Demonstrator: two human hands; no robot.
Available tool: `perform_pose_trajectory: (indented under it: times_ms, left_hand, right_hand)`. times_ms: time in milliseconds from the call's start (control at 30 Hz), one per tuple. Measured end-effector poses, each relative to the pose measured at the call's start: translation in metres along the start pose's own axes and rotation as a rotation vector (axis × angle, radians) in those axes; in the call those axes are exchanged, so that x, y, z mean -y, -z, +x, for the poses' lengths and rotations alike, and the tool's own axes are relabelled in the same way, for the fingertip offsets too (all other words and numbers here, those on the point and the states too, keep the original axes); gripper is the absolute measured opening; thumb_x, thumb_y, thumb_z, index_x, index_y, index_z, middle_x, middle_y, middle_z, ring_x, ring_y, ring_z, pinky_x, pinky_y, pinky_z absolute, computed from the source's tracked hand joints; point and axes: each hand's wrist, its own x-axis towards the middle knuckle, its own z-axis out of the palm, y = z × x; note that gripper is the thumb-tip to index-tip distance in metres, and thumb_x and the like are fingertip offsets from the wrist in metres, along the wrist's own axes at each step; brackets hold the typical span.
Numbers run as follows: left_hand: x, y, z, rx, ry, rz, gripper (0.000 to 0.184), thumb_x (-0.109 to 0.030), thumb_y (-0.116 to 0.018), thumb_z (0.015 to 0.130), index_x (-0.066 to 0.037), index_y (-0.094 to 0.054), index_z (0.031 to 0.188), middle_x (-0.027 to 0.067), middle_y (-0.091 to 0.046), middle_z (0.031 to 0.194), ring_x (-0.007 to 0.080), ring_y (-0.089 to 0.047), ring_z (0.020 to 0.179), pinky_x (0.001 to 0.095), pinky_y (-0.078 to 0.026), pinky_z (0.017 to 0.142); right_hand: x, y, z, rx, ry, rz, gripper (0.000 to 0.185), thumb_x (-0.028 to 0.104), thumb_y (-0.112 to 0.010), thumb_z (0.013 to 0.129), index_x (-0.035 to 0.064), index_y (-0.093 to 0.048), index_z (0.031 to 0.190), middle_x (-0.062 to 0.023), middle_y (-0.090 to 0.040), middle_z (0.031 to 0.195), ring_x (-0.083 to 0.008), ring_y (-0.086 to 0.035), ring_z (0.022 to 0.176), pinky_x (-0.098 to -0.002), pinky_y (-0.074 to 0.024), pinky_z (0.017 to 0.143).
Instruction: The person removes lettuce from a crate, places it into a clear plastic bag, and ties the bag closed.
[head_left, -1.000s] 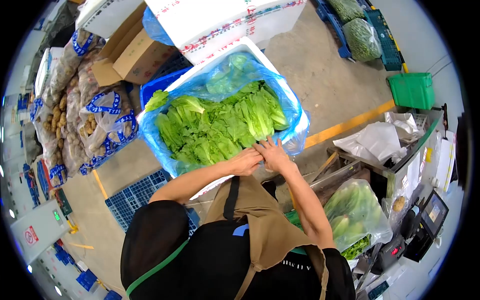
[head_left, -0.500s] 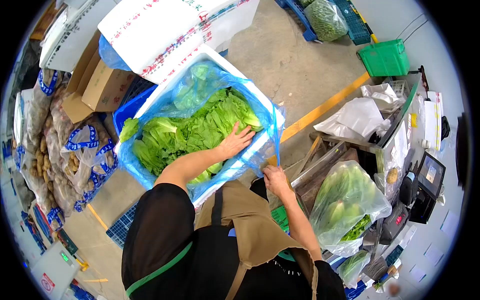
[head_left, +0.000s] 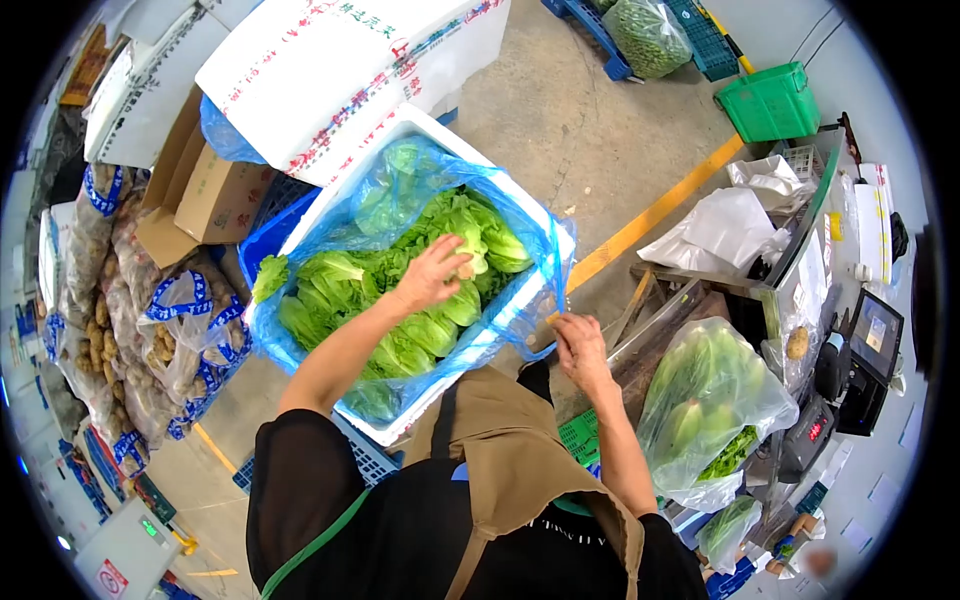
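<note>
Loose, bright-green leafy lettuce heads (head_left: pixel 425 330) are lying in a heap inside a white foam box (head_left: pixel 322 220), which is lined with a thin, see-through blue plastic bag (head_left: pixel 490 335). My guess is that each head is pretty light for its bulk: floppy and easily bruised at the leaf ends, firmer down at the pale stem end, and maybe a bit slick if the leaves are damp (can't really tell from here). If anyone's asking where to grab one, I'd say around the thick pale base, fingers wrapped gently, because the frilly tips look like they'd tear. The plastic is probably the slippery, clingy sort that stretches, so a bunched edge seems a better hold than a flat bit. As for the hands, the left hand (head_left: pixel 432 272) is over the heap, right by a pale stem end, with its fingers bent and a little apart; it seems to touch the lettuce, but whether it's actually gripping any is impossible to say from this angle. The right hand (head_left: pixel 583 345) is just outside the near right corner of the box, fingers curled in, and it looks to be pinching the bag's loose edge between thumb and fingertips.
</note>
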Motion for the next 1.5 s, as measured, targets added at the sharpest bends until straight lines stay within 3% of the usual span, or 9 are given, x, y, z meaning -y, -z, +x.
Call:
perform_pose_trajectory:
  times_ms: [133, 200, 367, 500, 600, 733, 1133, 1400, 1500]
  left_hand:
    - [0.02, 0.057, 0.007, -0.122, 0.272, -0.5, 0.047, -0.002, -0.064, 0.073, -0.004, -0.058, 0.119, 0.0123, -0.051, 0.132, 0.0247, -0.05, 0.122, 0.0401, -0.043, 0.104]
    - [0.018, 0.09, 0.011, -0.228, 0.44, -0.864, 0.048, 0.0, -0.064, 0.074, -0.002, -0.056, 0.122, 0.0108, -0.053, 0.129, 0.0213, -0.051, 0.119, 0.0366, -0.046, 0.101]
    - [-0.003, 0.164, 0.021, -0.039, 0.425, -1.22, 0.058, -0.012, -0.074, 0.071, 0.002, -0.055, 0.124, 0.0109, -0.061, 0.117, 0.0203, -0.058, 0.108, 0.0359, -0.047, 0.095]
    - [-0.018, 0.159, 0.03, 0.078, 0.37, -1.475, 0.063, -0.019, -0.078, 0.07, 0.002, -0.054, 0.125, 0.0114, -0.061, 0.117, 0.0209, -0.059, 0.106, 0.0361, -0.046, 0.095]
    - [-0.024, 0.14, 0.038, 0.129, 0.343, -1.548, 0.064, -0.021, -0.076, 0.07, 0.003, -0.054, 0.124, 0.0121, -0.061, 0.118, 0.0214, -0.059, 0.107, 0.0354, -0.046, 0.096]
    - [-0.036, 0.128, 0.042, 0.277, 0.334, -1.518, 0.062, -0.024, -0.072, 0.072, 0.004, -0.054, 0.124, 0.0131, -0.06, 0.12, 0.0233, -0.057, 0.11, 0.0368, -0.043, 0.098]
    - [-0.054, 0.123, 0.045, 0.214, 0.315, -1.2, 0.049, -0.03, -0.064, 0.083, 0.0, -0.057, 0.121, 0.0122, -0.059, 0.121, 0.0235, -0.052, 0.118, 0.0391, -0.04, 0.101]
    - [-0.086, 0.101, 0.038, 0.447, 0.103, -0.747, 0.03, -0.023, -0.071, 0.081, -0.006, -0.069, 0.105, 0.0105, -0.066, 0.1, 0.0203, -0.061, 0.091, 0.0322, -0.048, 0.079]
    - [-0.098, 0.101, 0.014, 0.269, 0.092, -0.772, 0.023, -0.019, -0.069, 0.082, -0.002, -0.07, 0.097, 0.0123, -0.068, 0.086, 0.0223, -0.064, 0.082, 0.034, -0.05, 0.069]
  right_hand:
    - [0.019, 0.003, 0.039, -0.027, -0.032, 0.139, 0.031, 0.001, -0.063, 0.075, 0.0038, -0.06, 0.106, -0.0146, -0.057, 0.111, -0.0342, -0.055, 0.098, -0.0465, -0.0391, 0.094]
    - [0.023, 0.003, 0.062, 0.039, -0.003, 0.169, 0.062, 0.013, -0.074, 0.071, 0.0039, -0.048, 0.127, -0.0204, -0.044, 0.13, -0.0404, -0.045, 0.116, -0.0478, -0.0344, 0.101]
    - [0.069, 0.017, 0.134, 0.082, 0.152, 0.152, 0.126, 0.04, -0.088, 0.053, 0.0061, -0.013, 0.149, -0.0223, -0.02, 0.151, -0.0377, -0.025, 0.138, -0.0443, -0.0231, 0.112]
    - [0.06, -0.009, 0.145, 0.354, 0.027, 0.708, 0.144, 0.037, -0.092, 0.046, 0.0098, 0.003, 0.15, -0.0164, -0.017, 0.153, -0.0294, -0.019, 0.141, -0.0395, -0.0175, 0.115]
    - [0.066, -0.021, 0.125, 0.448, -0.219, 1.284, 0.145, 0.031, -0.093, 0.046, 0.0131, 0.005, 0.15, -0.0103, -0.02, 0.153, -0.0247, -0.024, 0.14, -0.038, -0.0203, 0.115]
    - [0.071, -0.028, 0.09, 0.427, -0.485, 1.507, 0.123, 0.01, -0.088, 0.051, 0.015, -0.015, 0.15, -0.0034, -0.036, 0.146, -0.0194, -0.033, 0.134, -0.0354, -0.0266, 0.112]
    - [0.065, 0.001, 0.055, 0.272, -0.309, 0.958, 0.111, 0.017, -0.086, 0.057, 0.0044, -0.023, 0.147, -0.0144, -0.036, 0.145, -0.0243, -0.033, 0.135, -0.0372, -0.0268, 0.111]
    - [0.061, 0.024, 0.041, 0.596, -0.294, 0.771, 0.109, 0.017, -0.081, 0.06, 0.0055, -0.018, 0.148, -0.0145, -0.033, 0.147, -0.0251, -0.03, 0.136, -0.0362, -0.0267, 0.111]
    - [0.043, -0.008, 0.013, 0.662, -0.553, 1.546, 0.115, 0.058, -0.075, 0.062, 0.0075, -0.019, 0.149, -0.0129, -0.032, 0.147, -0.0252, -0.031, 0.136, -0.0388, -0.0297, 0.11]
